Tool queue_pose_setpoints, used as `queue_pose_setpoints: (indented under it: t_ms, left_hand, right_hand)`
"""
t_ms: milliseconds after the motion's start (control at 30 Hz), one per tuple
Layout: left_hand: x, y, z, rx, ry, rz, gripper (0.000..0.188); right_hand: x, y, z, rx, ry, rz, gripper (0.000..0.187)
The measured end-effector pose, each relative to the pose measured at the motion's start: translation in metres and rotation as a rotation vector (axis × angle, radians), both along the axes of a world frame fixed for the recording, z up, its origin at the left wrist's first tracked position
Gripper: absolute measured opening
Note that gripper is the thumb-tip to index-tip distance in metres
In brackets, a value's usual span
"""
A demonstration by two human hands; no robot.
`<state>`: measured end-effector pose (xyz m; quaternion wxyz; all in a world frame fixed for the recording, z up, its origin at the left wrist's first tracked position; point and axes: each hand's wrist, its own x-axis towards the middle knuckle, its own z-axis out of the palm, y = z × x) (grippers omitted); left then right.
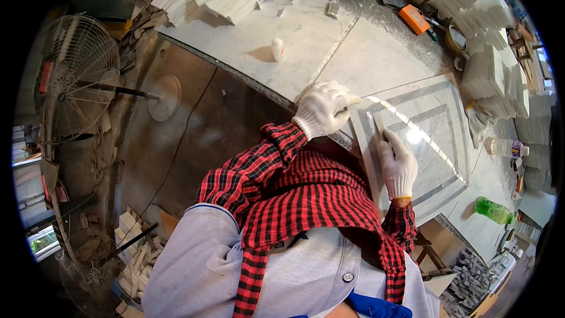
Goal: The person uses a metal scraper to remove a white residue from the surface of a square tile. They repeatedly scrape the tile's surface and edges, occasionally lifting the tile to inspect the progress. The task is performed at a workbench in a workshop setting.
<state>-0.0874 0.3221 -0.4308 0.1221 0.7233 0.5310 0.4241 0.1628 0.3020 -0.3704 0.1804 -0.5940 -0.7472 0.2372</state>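
So, L hand [324,110] bent nr panel [431,144], R hand [398,166] atop.

Left glove [321,111] is showing off-white, fingers [352,100] going cream; right glove [397,164] is showing off-white too, yellow edging running round its cuff [401,198]. Left sleeve cover [250,171] and apron [318,200] are displaying red-and-black checks. Shirt [200,253] is reading pale grey with blue trim. Stone panel [429,144] is carrying nested white and grey bands. Counter [253,47] is showing whitish, faintly grey-veined. Small bottle [278,50] is looking white with a red mark. Box [414,19] is showing orange; drink bottle [493,210] is showing green; clear bottle [500,147] is wearing a purple label. Stacked tiles [485,73] are showing white.
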Motion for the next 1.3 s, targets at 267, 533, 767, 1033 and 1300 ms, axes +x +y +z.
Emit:
queue_pose_setpoints:
  t_ms: [267, 533, 767, 1033, 1300]
  left_hand:
    - [-0.001, -0.001, 0.001, 0.022, -0.001, -0.012, 0.029]
    - [-0.002, -0.001, 0.003, -0.021, 0.006, -0.012, 0.029]
    - [-0.002, 0.000, 0.002, -0.015, -0.007, -0.017, 0.029]
    - [-0.001, 0.001, 0.004, -0.013, -0.008, -0.025, 0.029]
    - [-0.002, 0.001, 0.007, -0.048, 0.005, -0.034, 0.029]
  right_hand:
    - [-0.014, 0.007, 0.012, 0.019, -0.047, 0.047, 0.029]
    - [-0.012, 0.003, 0.021, 0.006, -0.287, 0.152, 0.031]
    - [0.006, -0.013, 0.020, 0.000, -0.235, 0.129, 0.031]
    - [-0.007, -0.006, 0.008, 0.046, -0.160, 0.073, 0.030]
    - [-0.006, 0.002, 0.004, 0.042, -0.123, 0.074, 0.028]
